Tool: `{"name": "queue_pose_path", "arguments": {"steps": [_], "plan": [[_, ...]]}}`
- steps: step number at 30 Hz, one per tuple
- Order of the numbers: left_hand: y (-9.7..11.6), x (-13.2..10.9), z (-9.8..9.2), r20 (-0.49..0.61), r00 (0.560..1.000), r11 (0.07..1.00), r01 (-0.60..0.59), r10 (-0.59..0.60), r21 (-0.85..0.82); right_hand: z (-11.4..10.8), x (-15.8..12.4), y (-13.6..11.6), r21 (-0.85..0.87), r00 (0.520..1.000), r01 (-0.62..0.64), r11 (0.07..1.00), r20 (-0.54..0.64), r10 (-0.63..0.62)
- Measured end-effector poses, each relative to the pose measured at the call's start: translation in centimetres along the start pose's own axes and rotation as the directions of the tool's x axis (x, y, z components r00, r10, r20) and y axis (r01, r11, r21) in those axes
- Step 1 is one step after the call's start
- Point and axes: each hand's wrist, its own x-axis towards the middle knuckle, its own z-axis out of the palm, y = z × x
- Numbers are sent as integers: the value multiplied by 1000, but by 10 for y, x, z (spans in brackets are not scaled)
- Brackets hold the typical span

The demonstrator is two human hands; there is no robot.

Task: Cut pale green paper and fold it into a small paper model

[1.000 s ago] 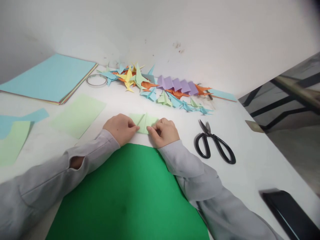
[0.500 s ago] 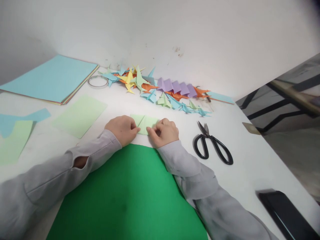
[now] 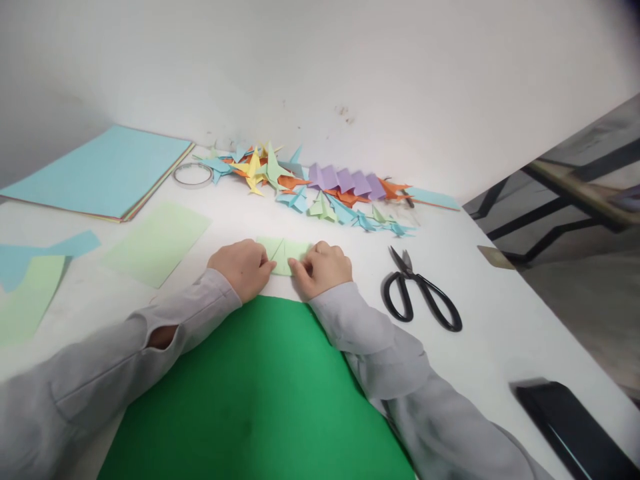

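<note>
A small folded light-green paper (image 3: 283,248) lies flat on the white table, with crease lines and a diagonal fold edge on its face. My left hand (image 3: 242,268) grips its left end, fingers curled and thumb pressed at the lower edge. On the opposite end, my right hand (image 3: 323,269) is closed with its thumb on the paper. Both hands hide the ends of the paper. Just in front of the hands lies a large green sheet (image 3: 260,387), partly under my forearms.
Black-handled scissors (image 3: 423,290) lie to the right, a black phone (image 3: 575,427) nearer. Light-green paper (image 3: 159,243), cut scraps (image 3: 35,293), a stack of coloured sheets (image 3: 107,173) and a tape roll (image 3: 193,175) are on the left. Folded paper figures (image 3: 273,170) line the wall.
The view has tilted slightly, so the things on the table sit a little lower in the picture. My hands keep their hold on the folded paper, with barely any shift.
</note>
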Motion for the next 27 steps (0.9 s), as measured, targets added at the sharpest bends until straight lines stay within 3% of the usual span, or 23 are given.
{"name": "queue_pose_path", "arguments": {"steps": [27], "plan": [[8, -6, 2, -39, 998, 983, -31, 39, 183, -18, 0, -15, -130, 983, -96, 987, 143, 114]]}}
